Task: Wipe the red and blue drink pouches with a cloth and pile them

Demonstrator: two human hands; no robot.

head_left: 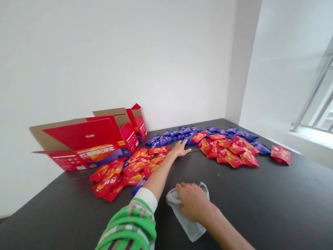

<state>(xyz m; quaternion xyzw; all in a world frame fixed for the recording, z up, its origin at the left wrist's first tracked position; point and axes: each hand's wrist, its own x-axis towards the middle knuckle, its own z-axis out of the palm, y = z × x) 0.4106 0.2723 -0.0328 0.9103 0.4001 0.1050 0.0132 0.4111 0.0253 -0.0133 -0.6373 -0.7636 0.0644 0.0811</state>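
My right hand (191, 199) grips a light grey cloth (188, 225), its fingers closed over the bunched upper part, on the dark table (234, 211). Farther forward, my left hand (180, 148) stretches out with fingers apart, holding nothing that I can see. It is nearest to the blue-purple pouches (166, 138) at the back. Left of my left arm lies a loose pile of red pouches (135, 166) with orange pictures. A second group of red pouches (231, 149) spreads out to the right of that hand.
Two open red cartons stand at the left back, the nearer carton (88, 139) in front of the farther carton (137, 121). One red pouch (281, 154) lies apart at the right. A white wall (156, 62) rises behind the table, with a metal-railed window (317, 93) at far right.
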